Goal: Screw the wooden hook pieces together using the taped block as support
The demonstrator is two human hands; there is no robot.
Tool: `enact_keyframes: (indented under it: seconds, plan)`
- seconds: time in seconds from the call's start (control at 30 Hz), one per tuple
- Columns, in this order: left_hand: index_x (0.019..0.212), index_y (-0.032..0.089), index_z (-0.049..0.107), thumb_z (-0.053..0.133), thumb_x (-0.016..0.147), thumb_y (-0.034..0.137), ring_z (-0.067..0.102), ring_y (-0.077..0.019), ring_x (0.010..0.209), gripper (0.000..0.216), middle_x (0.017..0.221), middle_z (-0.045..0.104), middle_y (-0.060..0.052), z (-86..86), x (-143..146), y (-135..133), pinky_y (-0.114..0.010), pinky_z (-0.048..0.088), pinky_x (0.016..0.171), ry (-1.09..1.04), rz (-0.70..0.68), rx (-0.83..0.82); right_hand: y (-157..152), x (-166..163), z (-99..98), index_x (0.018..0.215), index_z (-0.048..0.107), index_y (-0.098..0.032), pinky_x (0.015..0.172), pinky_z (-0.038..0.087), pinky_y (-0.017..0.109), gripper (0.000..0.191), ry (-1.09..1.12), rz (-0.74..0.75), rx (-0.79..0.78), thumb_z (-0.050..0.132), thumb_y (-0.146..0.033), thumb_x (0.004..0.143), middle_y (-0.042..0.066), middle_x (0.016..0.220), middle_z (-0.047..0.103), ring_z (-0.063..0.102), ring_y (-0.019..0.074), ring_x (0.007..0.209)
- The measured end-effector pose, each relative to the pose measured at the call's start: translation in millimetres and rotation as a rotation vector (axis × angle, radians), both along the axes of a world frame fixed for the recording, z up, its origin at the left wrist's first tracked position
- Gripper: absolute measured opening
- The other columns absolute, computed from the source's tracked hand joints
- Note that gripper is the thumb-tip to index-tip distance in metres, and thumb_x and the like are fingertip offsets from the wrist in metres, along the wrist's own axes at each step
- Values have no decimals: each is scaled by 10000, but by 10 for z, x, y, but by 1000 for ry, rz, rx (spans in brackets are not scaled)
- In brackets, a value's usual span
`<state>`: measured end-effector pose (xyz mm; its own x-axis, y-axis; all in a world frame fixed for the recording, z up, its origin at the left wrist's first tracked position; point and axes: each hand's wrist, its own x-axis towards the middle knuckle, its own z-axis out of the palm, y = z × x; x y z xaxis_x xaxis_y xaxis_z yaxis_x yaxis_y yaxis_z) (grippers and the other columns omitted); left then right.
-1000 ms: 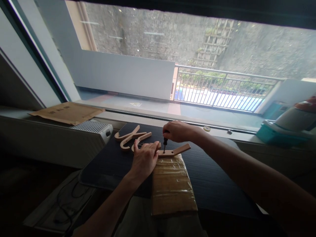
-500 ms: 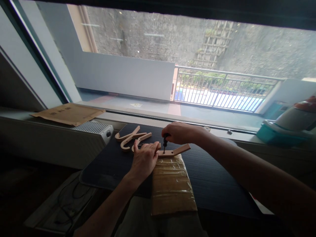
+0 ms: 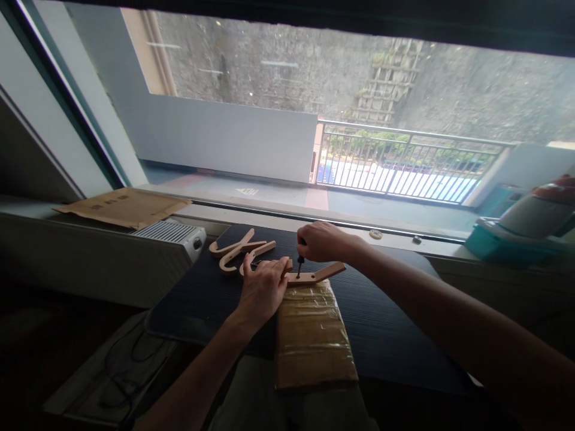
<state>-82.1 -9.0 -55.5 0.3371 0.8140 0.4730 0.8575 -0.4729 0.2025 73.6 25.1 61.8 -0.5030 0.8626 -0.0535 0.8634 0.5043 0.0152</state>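
My right hand (image 3: 321, 241) is wrapped round the handle of a screwdriver (image 3: 300, 262), held upright. Its tip meets one of the holes in a bent wooden hook (image 3: 330, 272). Closed on the left end of that hook is my left hand (image 3: 265, 290), pressing it at the far end of a cardboard piece wrapped in clear tape (image 3: 314, 335). More curved wooden hooks (image 3: 233, 256) lie in a loose group just beyond my left hand. Part of the held hook is hidden behind my left fingers.
A dark table (image 3: 202, 305) lies under the hooks. Left of it stands a white radiator (image 3: 175, 233) with a brown paper envelope (image 3: 126, 206) on top. On the window sill sit a roll of tape (image 3: 375, 234) and, at the right, a teal box (image 3: 503, 242).
My right hand has turned and shifted slightly at the screwdriver, uncovering the tape roll on the sill. My left hand and the hook stay in place.
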Motion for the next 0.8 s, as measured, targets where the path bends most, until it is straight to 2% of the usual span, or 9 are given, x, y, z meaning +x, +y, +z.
enact_keyframes:
  seconds: [0.17, 0.37, 0.57, 0.8]
  plan:
    - [1133, 239, 532, 506, 834, 189, 593, -221, 980, 305, 998, 685, -36, 14, 3, -9, -540, 154, 1071, -5, 4, 3, -29, 73, 81, 1048, 655, -230, 570, 337, 245, 289, -3, 114, -25, 514, -241, 796, 38, 884, 686, 572, 146, 726]
    - [1147, 228, 527, 501, 839, 192, 590, -221, 986, 312, 1005, 684, -44, -2, 5, 4, -536, 154, 1071, 8, 4, 1, 32, 135, 118, 989, 672, -193, 596, 353, 240, 270, 19, 212, -105, 486, -174, 794, 39, 905, 680, 538, 122, 707]
    - [1139, 229, 526, 499, 843, 193, 593, -214, 980, 300, 1024, 682, -41, -14, 7, 15, -534, 147, 1073, -9, -1, 1, 55, 73, 57, 927, 675, -159, 575, 348, 239, 227, 56, 124, -89, 486, -202, 809, 61, 851, 673, 532, 122, 674]
    - [1141, 231, 527, 503, 839, 188, 593, -213, 979, 307, 1001, 684, -35, 7, 11, 0, -526, 146, 1075, 0, 7, -10, -1, 29, 22, 885, 676, -155, 560, 329, 257, 220, 37, 33, 1, 485, -234, 810, 83, 820, 669, 532, 137, 658]
